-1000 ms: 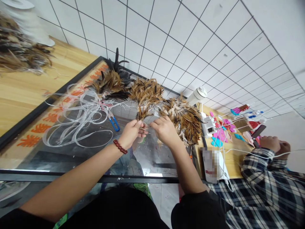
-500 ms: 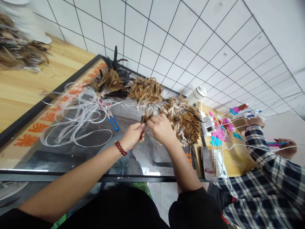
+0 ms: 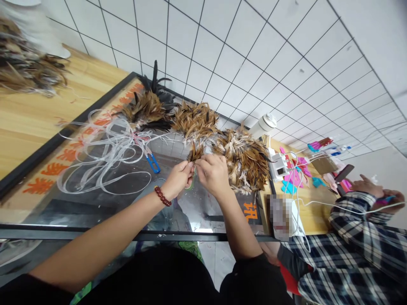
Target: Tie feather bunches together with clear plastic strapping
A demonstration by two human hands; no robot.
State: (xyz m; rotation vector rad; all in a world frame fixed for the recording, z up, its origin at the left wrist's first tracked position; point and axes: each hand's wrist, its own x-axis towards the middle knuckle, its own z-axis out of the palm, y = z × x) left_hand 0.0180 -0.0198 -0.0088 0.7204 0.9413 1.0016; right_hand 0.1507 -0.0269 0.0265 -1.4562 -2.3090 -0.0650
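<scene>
white wall tiles [image 3: 203, 46] with dark grout lines rise behind a tabletop [image 3: 54, 214] topped with glass in a black frame [image 3: 95, 234]. at the far left, brown feathers [image 3: 28, 70] lie in a loose heap on a pale wooden surface [image 3: 87, 74], just beside a white rounded object [image 3: 38, 29] that the edge of view cuts off. moving right, orange lettering [image 3: 43, 186] runs along the left side of the glass. a tangle of translucent ribbon [image 3: 111, 142] loops across it, and snips with a blue handle [image 3: 153, 163] lie at its right edge. on the far side, a clump of brown and black feathers [image 3: 146, 108] comes first, then a brown feather pile [image 3: 194, 120].

near the middle, the left hand [image 3: 180, 178], with a dark red bead bracelet [image 3: 162, 197] at the wrist, has thumb and fingers pinched on the base of a small feather bunch [image 3: 196, 151], whose tips point to the far side. the right hand [image 3: 213, 173] is curled against that base, fingertips touching it; whether they grip anything cannot be told.

to its right are a larger feather pile [image 3: 246, 159], a white bottle [image 3: 264, 125] behind it, a white plug block [image 3: 280, 166] and pink and blue scraps [image 3: 292, 180]. at the far right, another person in plaid sleeves [image 3: 352, 216] has both hands raised.
</scene>
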